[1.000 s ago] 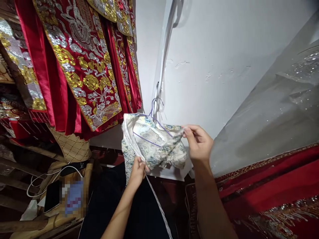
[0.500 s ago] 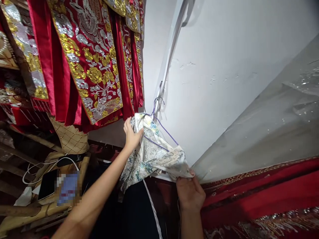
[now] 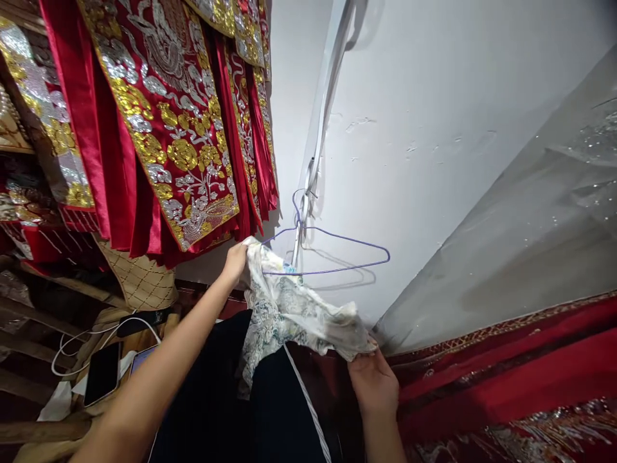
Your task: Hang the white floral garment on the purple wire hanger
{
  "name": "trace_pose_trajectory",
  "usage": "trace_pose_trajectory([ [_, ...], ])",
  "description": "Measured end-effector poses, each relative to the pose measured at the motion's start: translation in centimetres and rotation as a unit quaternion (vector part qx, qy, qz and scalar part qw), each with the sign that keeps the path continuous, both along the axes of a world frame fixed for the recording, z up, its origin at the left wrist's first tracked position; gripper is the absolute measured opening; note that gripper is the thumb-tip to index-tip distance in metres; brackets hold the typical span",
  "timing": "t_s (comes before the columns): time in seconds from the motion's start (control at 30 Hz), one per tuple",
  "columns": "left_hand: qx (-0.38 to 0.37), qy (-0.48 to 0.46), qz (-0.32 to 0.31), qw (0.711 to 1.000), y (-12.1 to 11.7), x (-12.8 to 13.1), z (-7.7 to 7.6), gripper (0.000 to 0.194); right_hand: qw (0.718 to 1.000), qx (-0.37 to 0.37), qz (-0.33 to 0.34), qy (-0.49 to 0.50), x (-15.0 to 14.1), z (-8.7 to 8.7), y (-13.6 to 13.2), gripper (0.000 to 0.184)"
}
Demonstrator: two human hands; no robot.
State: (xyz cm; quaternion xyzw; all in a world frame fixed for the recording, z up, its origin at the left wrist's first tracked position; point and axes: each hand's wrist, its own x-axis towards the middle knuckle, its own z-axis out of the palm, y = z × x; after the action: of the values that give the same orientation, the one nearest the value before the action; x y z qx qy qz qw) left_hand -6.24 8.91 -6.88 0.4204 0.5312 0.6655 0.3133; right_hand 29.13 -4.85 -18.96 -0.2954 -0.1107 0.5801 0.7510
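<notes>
A cream garment with a blue-green floral print [image 3: 289, 312] stretches between my two hands. My left hand [image 3: 235, 261] grips its upper corner close to the left end of a thin purple wire hanger [image 3: 337, 254]. My right hand [image 3: 373, 379] is closed on the garment's lower right corner. The hanger hooks on a white strap [image 3: 308, 180] against the white wall; its right side is bare and only its left end still touches the cloth.
Red robes with gold and silver embroidery [image 3: 168, 122] hang at the upper left. A phone with white cables [image 3: 101, 373] lies on a wooden rack at the lower left. Red embroidered fabric under clear plastic [image 3: 506, 360] fills the right side. A dark garment [image 3: 231, 399] hangs below.
The garment has slid down off the hanger, leaving its right arm bare. My right hand pulled the lower corner down and my left hand moved up to the top corner.
</notes>
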Motion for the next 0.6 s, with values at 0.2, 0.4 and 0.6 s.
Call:
trace_pose_trajectory([
  [0.2,-0.060,-0.222,0.051,0.972,-8.6,-0.3,-6.7,0.014,0.993,0.005,0.103,-0.049,-5.4,1.0,-0.2,0.028],
  [0.4,-0.074,-0.248,0.008,0.966,-15.6,1.6,-6.0,0.017,0.949,0.023,0.173,-0.262,-10.5,4.2,-2.4,0.046],
  [0.6,0.018,0.137,-0.264,0.955,-22.0,6.4,3.3,0.015,0.912,0.048,0.306,-0.270,-13.5,7.5,-4.8,0.056],
])
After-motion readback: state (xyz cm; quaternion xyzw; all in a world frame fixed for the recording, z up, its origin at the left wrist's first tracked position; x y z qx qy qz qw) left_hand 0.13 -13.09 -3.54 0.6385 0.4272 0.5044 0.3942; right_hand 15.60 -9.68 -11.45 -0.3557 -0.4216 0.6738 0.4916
